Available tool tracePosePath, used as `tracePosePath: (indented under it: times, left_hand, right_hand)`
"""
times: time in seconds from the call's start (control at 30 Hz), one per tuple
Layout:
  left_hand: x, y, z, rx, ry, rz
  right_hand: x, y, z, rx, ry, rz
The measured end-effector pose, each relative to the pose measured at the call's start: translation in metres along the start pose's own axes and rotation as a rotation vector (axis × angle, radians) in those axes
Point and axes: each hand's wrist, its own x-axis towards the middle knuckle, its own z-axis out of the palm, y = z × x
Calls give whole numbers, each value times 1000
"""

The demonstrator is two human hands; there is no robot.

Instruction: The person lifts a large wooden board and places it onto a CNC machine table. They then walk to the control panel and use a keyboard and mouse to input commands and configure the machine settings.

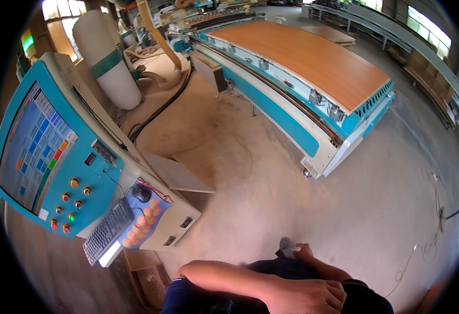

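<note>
Lowest in view, the left hand (305, 295) lies on the dark trousers (365, 301), its forearm coming across from an elbow out to its left. Its fingers are curled under into a loose fist, and nothing shows inside it. Just beyond it the right hand (303, 252) reaches forward, fingertips at a small dark grey thing (284, 243) on the floor that looks like the toe of a shoe. Whether the hand grips it or only touches it cannot be told, as the fingers are turned away.

Around and ahead of both hands spreads a concrete floor (303, 209) dusted with sawdust. Off to the right of the hands a thin pale cable (423, 248) loops across it.

Ahead and left of the hands stands a teal and cream control console (91, 178). It has a black keyboard (106, 230) and a mouse (141, 193) on a patterned pad nearest the hands, with a cluster of round buttons (67, 206) and a lit screen (30, 149) farther left.

Beyond the console a flat pale board (180, 175) lies low.

Far ahead and to the right of the hands runs a long teal and white machine bed (292, 104). It carries a brown wood-grain panel (313, 57). Left of it stand a white dust-collector bag (112, 63) and a dark hose (159, 110).
</note>
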Motion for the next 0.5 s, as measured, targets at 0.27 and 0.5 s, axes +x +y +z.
tracePosePath:
  times: [0.27,0.5]
  left_hand:
    - [70,-89,-31,61,264,119]
    - [126,-154,-86,-9,-17,-124]
  right_hand:
    - [78,118,-116,-135,50,198]
    - [133,96,-162,109,77,177]
